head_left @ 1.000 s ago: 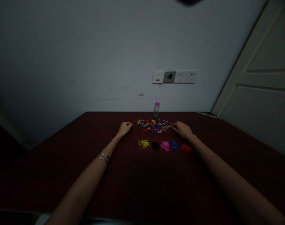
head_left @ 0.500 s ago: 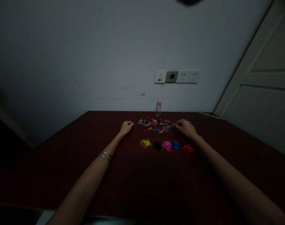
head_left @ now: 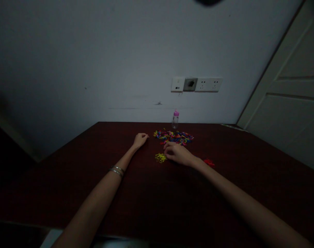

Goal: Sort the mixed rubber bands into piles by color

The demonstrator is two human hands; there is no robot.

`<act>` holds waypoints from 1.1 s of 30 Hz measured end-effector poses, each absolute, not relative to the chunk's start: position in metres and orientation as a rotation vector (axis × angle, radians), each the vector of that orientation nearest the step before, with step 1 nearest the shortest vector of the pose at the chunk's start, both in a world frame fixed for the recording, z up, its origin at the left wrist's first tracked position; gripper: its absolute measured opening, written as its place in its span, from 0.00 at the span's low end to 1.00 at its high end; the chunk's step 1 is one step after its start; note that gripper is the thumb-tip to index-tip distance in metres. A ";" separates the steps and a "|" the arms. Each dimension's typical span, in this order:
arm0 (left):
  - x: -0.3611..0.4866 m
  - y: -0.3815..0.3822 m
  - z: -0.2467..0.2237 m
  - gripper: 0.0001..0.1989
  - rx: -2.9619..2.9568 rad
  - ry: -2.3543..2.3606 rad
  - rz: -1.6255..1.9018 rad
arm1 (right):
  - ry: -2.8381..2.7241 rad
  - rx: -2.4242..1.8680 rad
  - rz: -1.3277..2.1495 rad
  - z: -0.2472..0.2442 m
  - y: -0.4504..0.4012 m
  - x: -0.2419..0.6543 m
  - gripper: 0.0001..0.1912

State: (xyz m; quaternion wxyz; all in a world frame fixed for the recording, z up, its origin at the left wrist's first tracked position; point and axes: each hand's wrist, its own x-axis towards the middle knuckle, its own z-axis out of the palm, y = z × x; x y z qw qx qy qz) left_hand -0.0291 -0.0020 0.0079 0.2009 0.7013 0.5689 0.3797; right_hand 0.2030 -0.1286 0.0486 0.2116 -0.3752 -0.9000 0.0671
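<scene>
My left hand (head_left: 140, 140) rests on the table left of a mixed heap of small coloured rubber bands (head_left: 179, 137), with its fingers curled in and nothing showing in them. Beside the yellow rubber bands (head_left: 160, 158), my right hand (head_left: 179, 153) is closed in a pinch, its fingertips at the right edge of that pile. Whatever they hold is too small to make out. The black, pink and blue piles are hidden beneath this hand and wrist. A small pile of red rubber bands (head_left: 209, 162) shows just beyond my right forearm.
Behind the mixed heap a clear bottle with a pink cap (head_left: 175, 120) stands near the wall. Sockets and a switch panel (head_left: 195, 84) are on the wall above the dark red table (head_left: 136, 199). A pale door (head_left: 291, 86) is at the right.
My right hand has moved left and nearer to me, from the right end of the mixed heap to the yellow pile, covering the black, pink and blue piles. My left hand has stayed put.
</scene>
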 end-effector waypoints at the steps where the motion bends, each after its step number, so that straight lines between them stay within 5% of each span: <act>1: -0.029 -0.001 0.007 0.13 1.955 1.585 1.067 | -2.515 -1.039 0.175 0.047 -0.130 0.200 0.06; 19: -0.029 -0.006 0.010 0.15 1.923 1.575 1.080 | -2.279 -1.277 0.044 0.067 -0.104 0.278 0.09; 33: -0.031 0.001 0.005 0.16 1.911 1.590 1.052 | -1.917 -1.797 -0.073 -0.005 -0.076 0.391 0.19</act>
